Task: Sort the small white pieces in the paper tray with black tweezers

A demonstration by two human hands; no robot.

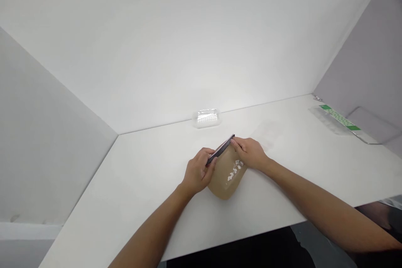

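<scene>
A translucent beige pouch (222, 176) with small white shapes on its lower right side hangs a little above or against the white table; I cannot tell which. Along its top edge runs a dark closing strip (221, 149), slanting up to the right. My left hand (198, 171) is closed around the strip's lower left end, thumb and fingers pinching it. My right hand (249, 150) grips the upper right end, its thumb pressed against the strip and its other fingers partly hidden behind the pouch. What the pouch contains, if anything, does not show clearly.
At the back wall lies a shiny clear plastic pack (206, 117). Beyond my right hand rests a thin, see-through plastic bag (270, 133). Farther right are a clear packet with a green-and-white header (341, 117) and a bent metal wire frame (366, 139). Walls enclose the table (141, 176).
</scene>
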